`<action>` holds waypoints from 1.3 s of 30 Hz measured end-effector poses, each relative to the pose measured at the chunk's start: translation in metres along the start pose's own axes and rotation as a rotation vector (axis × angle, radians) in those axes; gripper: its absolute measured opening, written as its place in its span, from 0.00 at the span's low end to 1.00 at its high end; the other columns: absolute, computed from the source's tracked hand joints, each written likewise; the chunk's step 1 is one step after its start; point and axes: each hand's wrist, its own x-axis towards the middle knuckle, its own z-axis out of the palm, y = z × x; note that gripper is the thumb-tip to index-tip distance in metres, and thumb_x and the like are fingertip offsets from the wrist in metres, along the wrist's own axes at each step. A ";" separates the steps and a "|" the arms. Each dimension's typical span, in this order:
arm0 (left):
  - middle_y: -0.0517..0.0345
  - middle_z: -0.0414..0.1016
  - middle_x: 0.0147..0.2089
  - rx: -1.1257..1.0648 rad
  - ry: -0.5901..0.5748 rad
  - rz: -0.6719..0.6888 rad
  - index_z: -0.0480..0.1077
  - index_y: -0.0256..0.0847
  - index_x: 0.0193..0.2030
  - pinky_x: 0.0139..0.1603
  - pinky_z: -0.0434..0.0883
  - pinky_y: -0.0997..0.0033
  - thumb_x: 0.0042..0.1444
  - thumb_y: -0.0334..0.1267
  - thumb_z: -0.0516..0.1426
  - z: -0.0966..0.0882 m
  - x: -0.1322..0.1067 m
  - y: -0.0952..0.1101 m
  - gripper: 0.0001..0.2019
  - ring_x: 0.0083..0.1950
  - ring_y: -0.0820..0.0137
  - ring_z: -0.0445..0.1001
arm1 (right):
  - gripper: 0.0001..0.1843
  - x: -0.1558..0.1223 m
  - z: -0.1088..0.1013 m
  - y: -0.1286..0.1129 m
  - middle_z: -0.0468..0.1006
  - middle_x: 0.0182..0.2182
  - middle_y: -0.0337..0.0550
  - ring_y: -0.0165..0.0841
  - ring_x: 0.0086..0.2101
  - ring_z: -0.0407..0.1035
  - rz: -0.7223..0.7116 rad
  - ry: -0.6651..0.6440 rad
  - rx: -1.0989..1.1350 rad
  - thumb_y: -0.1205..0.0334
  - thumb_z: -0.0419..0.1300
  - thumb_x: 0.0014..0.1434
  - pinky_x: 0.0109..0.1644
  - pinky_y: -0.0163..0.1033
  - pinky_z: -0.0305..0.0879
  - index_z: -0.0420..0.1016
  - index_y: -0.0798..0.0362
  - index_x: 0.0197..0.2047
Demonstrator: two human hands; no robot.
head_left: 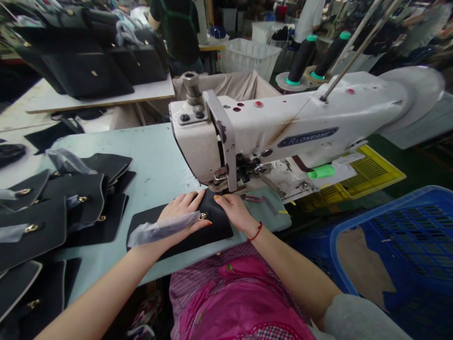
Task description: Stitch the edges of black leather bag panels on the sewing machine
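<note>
The panel in work, a flat black leather-like piece with a rounded corner (217, 227), lies on the pale blue-green tabletop (155, 151), its far edge at the needle end of a white, worn sewing machine (262, 118). Judged from this position, the step in hand is guiding that edge at the machine. Good practice would call for the panel to be kept flat, the edge turned smoothly and without tugging, and the fingertips held clear of the needle area, which is too hidden to inspect closely. The small gold-coloured metal clasp (202, 216) and its translucent plastic wrapping (163, 228) should likewise be kept away from the machine; at present the wrapping lies across the left hand and wrist. The left hand (181, 211) is spread fairly wide, palm down on the panel, the thumb apart from the fingers and just beside the clasp. The right hand (234, 211) is at the panel's right side, its thumb pointing toward the needle end; its other fingers are largely hidden, so whether it pinches the panel cannot be told. Similar black panels with clasps (83, 189) lie overlapping at the left.
</note>
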 end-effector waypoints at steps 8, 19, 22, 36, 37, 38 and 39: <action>0.39 0.72 0.56 0.032 0.027 -0.101 0.61 0.34 0.67 0.52 0.70 0.53 0.59 0.62 0.52 0.000 0.004 0.009 0.38 0.52 0.50 0.72 | 0.26 0.008 -0.006 -0.005 0.60 0.18 0.36 0.27 0.23 0.55 0.045 -0.018 0.011 0.44 0.54 0.60 0.26 0.32 0.46 0.64 0.55 0.21; 0.41 0.52 0.72 -0.334 0.409 -0.179 0.54 0.43 0.69 0.68 0.59 0.44 0.62 0.46 0.56 0.057 -0.027 0.025 0.30 0.71 0.51 0.54 | 0.23 -0.025 -0.017 0.010 0.58 0.21 0.34 0.27 0.24 0.53 -0.226 0.002 -0.306 0.49 0.47 0.69 0.29 0.35 0.44 0.54 0.52 0.24; 0.45 0.60 0.68 -0.418 0.537 -0.206 0.62 0.44 0.62 0.69 0.57 0.41 0.63 0.41 0.56 0.077 -0.034 0.030 0.21 0.71 0.54 0.57 | 0.25 -0.029 -0.017 0.016 0.55 0.20 0.33 0.27 0.23 0.51 -0.214 0.009 -0.269 0.47 0.49 0.68 0.29 0.35 0.43 0.52 0.52 0.23; 0.50 0.74 0.60 -0.240 0.250 0.066 0.75 0.42 0.50 0.66 0.65 0.54 0.66 0.52 0.47 0.042 -0.023 -0.022 0.21 0.61 0.61 0.72 | 0.26 -0.032 -0.004 0.016 0.52 0.22 0.35 0.27 0.25 0.49 -0.082 0.050 -0.032 0.43 0.50 0.65 0.28 0.35 0.46 0.54 0.52 0.22; 0.50 0.74 0.60 -0.238 0.260 0.051 0.75 0.42 0.50 0.66 0.65 0.55 0.66 0.51 0.47 0.039 -0.022 -0.019 0.21 0.61 0.61 0.72 | 0.26 -0.031 -0.004 0.015 0.52 0.22 0.35 0.27 0.25 0.49 -0.086 0.055 -0.038 0.43 0.51 0.64 0.28 0.35 0.46 0.53 0.52 0.22; 0.50 0.74 0.61 -0.243 0.275 0.037 0.74 0.42 0.50 0.66 0.65 0.56 0.67 0.50 0.47 0.036 -0.021 -0.015 0.20 0.61 0.61 0.71 | 0.26 -0.029 -0.004 0.014 0.52 0.22 0.35 0.27 0.25 0.49 -0.090 0.057 -0.045 0.43 0.51 0.64 0.28 0.35 0.46 0.53 0.52 0.22; 0.50 0.73 0.61 -0.252 0.296 0.024 0.74 0.41 0.49 0.66 0.65 0.56 0.67 0.49 0.48 0.033 -0.020 -0.011 0.19 0.62 0.61 0.71 | 0.26 -0.027 -0.004 0.013 0.52 0.21 0.35 0.27 0.25 0.49 -0.090 0.056 -0.049 0.43 0.51 0.64 0.28 0.35 0.46 0.53 0.52 0.22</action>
